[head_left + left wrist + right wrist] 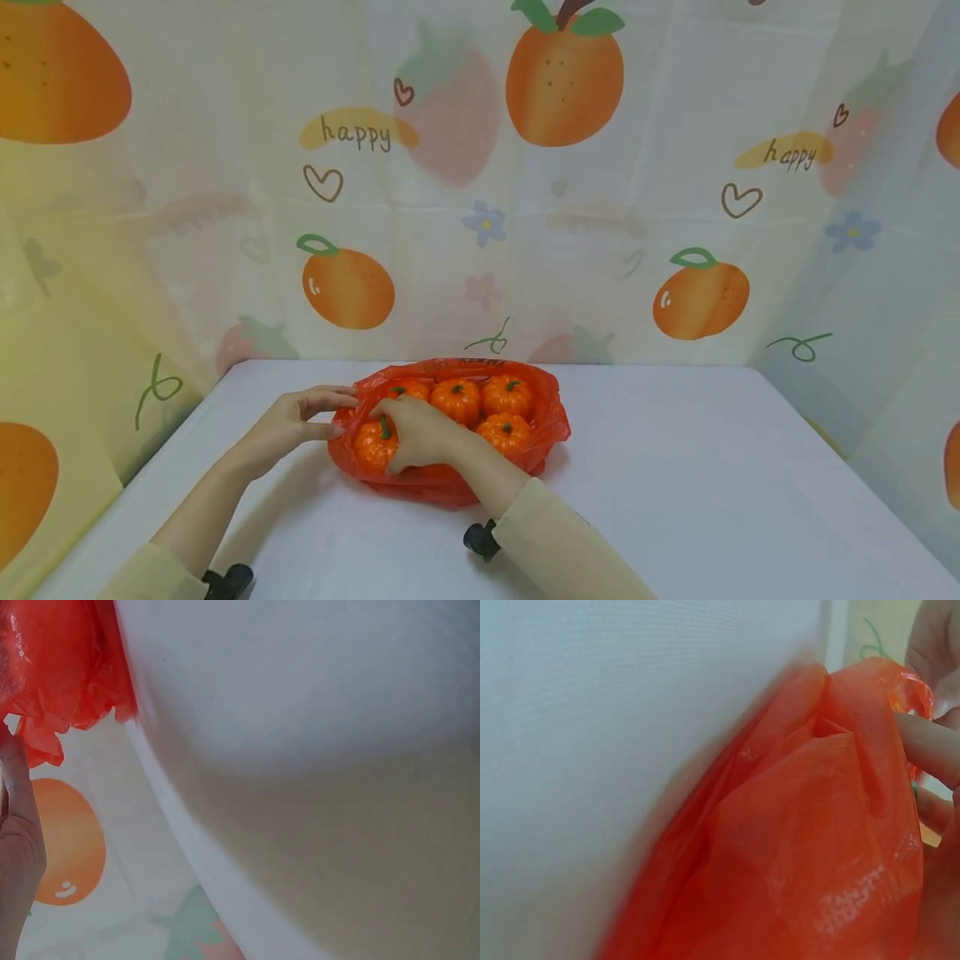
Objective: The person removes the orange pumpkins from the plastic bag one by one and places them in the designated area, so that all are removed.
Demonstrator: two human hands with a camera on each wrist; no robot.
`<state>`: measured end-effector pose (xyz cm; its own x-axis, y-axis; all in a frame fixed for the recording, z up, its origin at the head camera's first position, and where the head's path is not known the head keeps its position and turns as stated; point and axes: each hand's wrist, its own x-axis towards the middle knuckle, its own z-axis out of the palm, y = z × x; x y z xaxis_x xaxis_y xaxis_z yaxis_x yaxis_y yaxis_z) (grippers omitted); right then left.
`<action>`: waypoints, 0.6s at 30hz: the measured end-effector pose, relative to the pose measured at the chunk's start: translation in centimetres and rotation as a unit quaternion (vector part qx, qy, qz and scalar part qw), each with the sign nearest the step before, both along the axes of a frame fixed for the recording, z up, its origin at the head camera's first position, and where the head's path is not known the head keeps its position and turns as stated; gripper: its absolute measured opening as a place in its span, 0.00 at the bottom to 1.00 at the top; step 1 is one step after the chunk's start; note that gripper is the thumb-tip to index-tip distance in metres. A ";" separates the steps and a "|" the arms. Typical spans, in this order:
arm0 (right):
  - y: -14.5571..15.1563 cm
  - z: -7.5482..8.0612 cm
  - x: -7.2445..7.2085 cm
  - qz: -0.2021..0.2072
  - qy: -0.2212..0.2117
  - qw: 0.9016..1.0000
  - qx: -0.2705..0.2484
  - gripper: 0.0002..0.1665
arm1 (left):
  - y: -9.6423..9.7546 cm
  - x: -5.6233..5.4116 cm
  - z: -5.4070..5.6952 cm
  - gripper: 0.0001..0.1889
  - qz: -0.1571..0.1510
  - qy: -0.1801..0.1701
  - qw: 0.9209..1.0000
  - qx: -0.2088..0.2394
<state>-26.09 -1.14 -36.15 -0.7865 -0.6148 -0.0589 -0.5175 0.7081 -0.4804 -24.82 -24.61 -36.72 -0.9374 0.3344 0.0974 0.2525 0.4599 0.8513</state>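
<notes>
**Red bag of pumpkins, two hands at its left end: contents and hazards**

Landmark: red plastic bag (pixel 551 417), thin and crumpled, mouth spread upward, seated on the white worktop (pixel 690 483).

Item: front-left pumpkin (pixel 372 447), orange, glossy, green stalk upright. Location: inside the bag, at its left end. Right hand (pixel 426 429): reaches in over the bag's front rim, thumb and fingers curled round this pumpkin.

Left hand (pixel 296 417): at the bag's left rim, thumb and fingers spaced apart, tips against the film. Whether they pinch it cannot be told.

Other pumpkins (pixel 507 395): four show plainly in the bag, three along its rear side, one at front right. Anything beneath the right forearm is hidden.

Hazards, as judged:
1. Slip. The pumpkin's rounded, shiny skin probably gives little purchase; a shallow or one-sided hold could let it drop back into the bag or roll off past the left rim.
2. Snag. Loose film at the bag's left end could catch between fingers and pumpkin, dragging the whole bag along.
3. Collapse. Should the left hand lose the rim, the soft wall may fold over the bag's mouth and crowd the right hand.
4. Tumble. A pull on the bag's left side could tip its walls and set the remaining pumpkins rolling.
</notes>
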 end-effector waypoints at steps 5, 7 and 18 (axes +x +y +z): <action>0.1 0.0 -0.1 -0.002 -0.001 1.000 -0.007 0.42 | 0.0 -0.1 -0.2 0.19 0.004 0.002 1.000 -0.006; 0.1 0.0 -0.1 -0.001 0.000 1.000 -0.015 0.42 | 0.0 -0.1 -0.2 0.19 0.004 0.001 1.000 -0.005; 1.0 1.2 -0.6 0.004 0.011 0.998 -0.060 0.43 | 0.1 0.0 -0.2 0.19 0.002 0.001 1.000 -0.002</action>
<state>-26.67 -0.15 -35.00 -0.7823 -0.6220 0.0327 -0.5337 0.6422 -0.5502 -24.86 -24.47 -36.90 -0.9386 0.3310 0.0973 0.2515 0.4637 0.8495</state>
